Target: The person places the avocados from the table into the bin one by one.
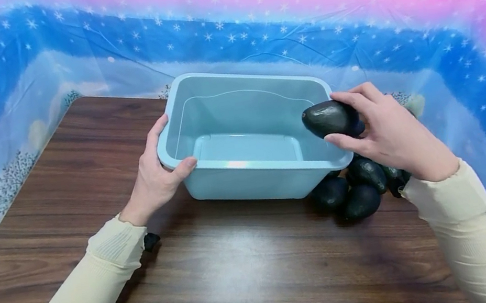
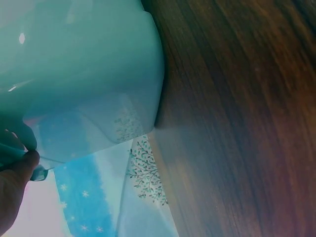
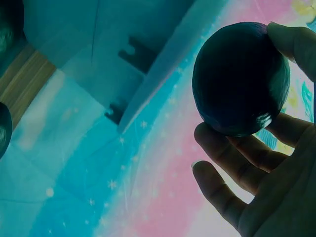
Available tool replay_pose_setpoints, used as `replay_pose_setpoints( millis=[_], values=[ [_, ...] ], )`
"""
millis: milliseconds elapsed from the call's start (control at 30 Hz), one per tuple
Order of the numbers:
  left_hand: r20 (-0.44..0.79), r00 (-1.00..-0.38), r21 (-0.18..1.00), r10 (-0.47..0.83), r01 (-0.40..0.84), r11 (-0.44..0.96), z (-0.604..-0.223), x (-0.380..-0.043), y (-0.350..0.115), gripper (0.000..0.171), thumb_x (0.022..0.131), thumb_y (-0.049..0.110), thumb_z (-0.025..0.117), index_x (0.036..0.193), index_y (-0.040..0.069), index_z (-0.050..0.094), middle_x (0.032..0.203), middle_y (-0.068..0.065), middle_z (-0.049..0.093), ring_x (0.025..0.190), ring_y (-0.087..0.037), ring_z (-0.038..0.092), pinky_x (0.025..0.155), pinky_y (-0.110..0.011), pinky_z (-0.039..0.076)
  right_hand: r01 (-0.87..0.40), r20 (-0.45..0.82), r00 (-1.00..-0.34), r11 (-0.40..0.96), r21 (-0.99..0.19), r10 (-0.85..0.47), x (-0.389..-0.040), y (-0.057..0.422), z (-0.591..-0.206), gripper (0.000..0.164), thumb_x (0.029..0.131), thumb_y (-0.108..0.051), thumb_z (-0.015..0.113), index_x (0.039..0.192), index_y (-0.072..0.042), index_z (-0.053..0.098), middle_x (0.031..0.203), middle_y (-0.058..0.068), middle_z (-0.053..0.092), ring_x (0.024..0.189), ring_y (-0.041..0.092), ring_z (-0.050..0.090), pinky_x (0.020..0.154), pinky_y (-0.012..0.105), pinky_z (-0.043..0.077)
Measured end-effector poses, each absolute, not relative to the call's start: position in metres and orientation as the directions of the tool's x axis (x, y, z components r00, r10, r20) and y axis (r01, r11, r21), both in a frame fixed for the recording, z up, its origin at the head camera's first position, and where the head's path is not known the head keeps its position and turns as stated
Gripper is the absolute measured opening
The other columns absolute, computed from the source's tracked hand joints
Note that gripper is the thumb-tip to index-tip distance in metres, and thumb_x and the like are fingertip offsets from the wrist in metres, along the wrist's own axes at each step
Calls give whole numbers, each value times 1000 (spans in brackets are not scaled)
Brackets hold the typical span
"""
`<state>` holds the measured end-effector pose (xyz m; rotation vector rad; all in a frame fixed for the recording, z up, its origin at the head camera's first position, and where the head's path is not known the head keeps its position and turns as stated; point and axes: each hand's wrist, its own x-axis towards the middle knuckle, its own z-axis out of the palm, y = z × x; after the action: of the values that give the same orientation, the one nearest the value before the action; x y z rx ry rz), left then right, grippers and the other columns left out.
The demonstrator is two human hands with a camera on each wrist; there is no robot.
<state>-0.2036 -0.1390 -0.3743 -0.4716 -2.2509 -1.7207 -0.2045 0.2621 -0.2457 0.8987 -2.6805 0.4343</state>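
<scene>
A glossy dark avocado (image 1: 329,118) is held near the right rim of a light-blue bin (image 1: 250,181), other avocados (image 1: 361,201) clustered alongside.

No text, label, brand, number or sign can be read in any of the three views.
</scene>
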Motion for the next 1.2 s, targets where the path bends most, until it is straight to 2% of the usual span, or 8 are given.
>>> replay_pose_setpoints(
  millis=[133, 267, 433, 833, 1200],
  values=[
    [408, -908, 876, 92, 418, 238, -375, -204, -139, 84, 85, 27, 73, 153, 32, 24, 142, -8, 45, 116, -20, 51, 90, -41, 43, -611, 298, -780, 771, -178, -550, -209, 255, -250, 68, 83, -40, 77, 139, -9, 53, 116, 8, 52, 84, 25, 50, 77, 42, 39],
    [416, -905, 877, 94, 426, 223, -375, -204, -138, 84, 85, 26, 73, 153, 31, 24, 141, -9, 45, 117, -24, 51, 91, -46, 42, -603, 241, -793, 780, -170, -560, -213, 250, -252, 69, 85, -45, 74, 140, -9, 52, 115, 7, 51, 82, 22, 50, 83, 45, 35],
    [418, -904, 876, 94, 428, 224, -375, -204, -138, 84, 85, 26, 73, 153, 31, 24, 142, -9, 45, 117, -22, 51, 91, -48, 42, -592, 190, -804, 788, -168, -564, -216, 244, -255, 74, 85, -52, 70, 141, -9, 50, 116, 8, 51, 81, 21, 51, 89, 48, 36],
    [421, -903, 873, 85, 429, 232, -375, -202, -138, 85, 84, 26, 74, 154, 30, 24, 142, -8, 45, 116, -21, 51, 92, -50, 42, -562, 131, -827, 803, -199, -547, -220, 238, -260, 80, 83, -63, 64, 143, -12, 49, 121, 5, 49, 90, 22, 54, 93, 46, 34],
    [413, -907, 873, 81, 420, 247, -374, -202, -137, 88, 84, 31, 74, 155, 25, 22, 143, -10, 45, 117, -25, 51, 92, -47, 41, -577, 129, -817, 797, -177, -562, -222, 237, -264, 77, 85, -62, 64, 143, -13, 49, 121, 5, 49, 88, 21, 53, 92, 47, 36]
  ],
)
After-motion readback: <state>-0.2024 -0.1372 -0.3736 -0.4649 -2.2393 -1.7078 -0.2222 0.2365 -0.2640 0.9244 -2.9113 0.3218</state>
